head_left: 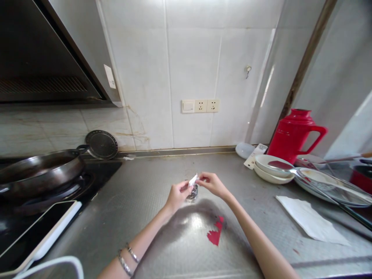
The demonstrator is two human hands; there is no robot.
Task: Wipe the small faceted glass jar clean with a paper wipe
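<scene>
Over the middle of the metal counter, my left hand (178,195) pinches a small white folded piece (193,180), perhaps paper or tissue. My right hand (212,183) meets it from the other side, its fingertips closed at the piece's right edge. Just below the hands sits a small dark, shiny, see-through-looking object (192,193), partly covered by my left fingers; its kind is unclear. Closer to me lies a torn scrap of red paper (215,232), flat on the counter.
To the left, a pan (43,170) stands on the black stove, with a phone-like device (37,236) in front. At right are a red thermos (293,135), stacked bowls (273,176), plates (325,193) with utensils, and a white napkin (310,219). Wall sockets (200,106) are behind.
</scene>
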